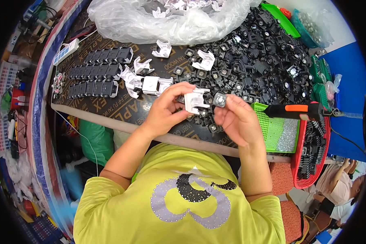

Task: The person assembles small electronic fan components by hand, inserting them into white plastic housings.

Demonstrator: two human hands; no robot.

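Note:
My left hand (165, 109) grips a white plastic housing (196, 101) between thumb and fingers, over the near edge of the table. Just to its right, my right hand (240, 118) pinches a small dark square part (220, 100) with a round silvery centre. The two pieces are close together; whether they touch I cannot tell. Beyond my left hand lie several loose white housings (150, 86). A large heap of black parts (252, 61) spreads over the table's right side.
Black assembled units (97, 71) stand in rows at the left. A clear plastic bag (126, 26) with white parts sits at the back. At the right are a green tray (267, 129) of small metal pieces, a black-and-orange power screwdriver (293, 110) and a red basket (299, 166).

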